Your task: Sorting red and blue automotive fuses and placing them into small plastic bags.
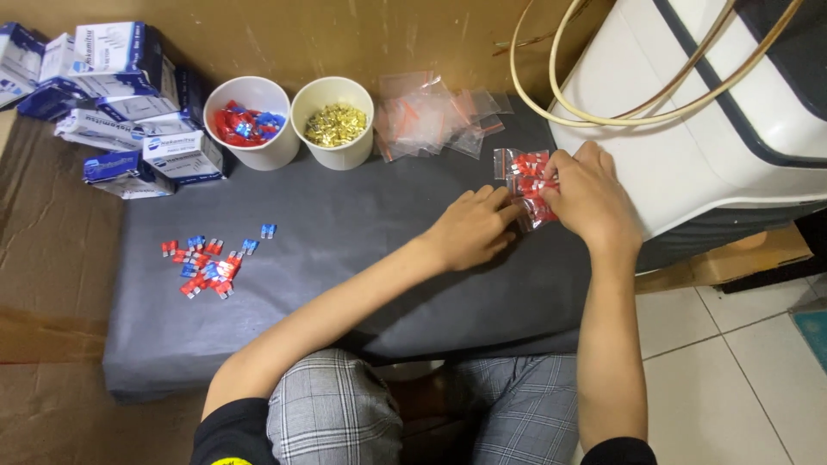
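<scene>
A pile of small clear plastic bags filled with red parts point(522, 170) lies on the grey mat point(345, 258) at its right side. My right hand point(588, 196) rests on the pile, fingers pinching one bag. My left hand point(472, 226) reaches in from the left and touches the same pile with its fingertips. Loose red and blue small parts point(207, 260) are scattered on the mat's left side.
Two white cups stand at the back: one with red and blue parts point(250, 120), one with brass pieces point(333, 122). Empty clear bags point(431, 116) lie beside them. Blue-and-white boxes point(112, 103) are stacked at the back left. A white machine point(689, 112) with cables sits right.
</scene>
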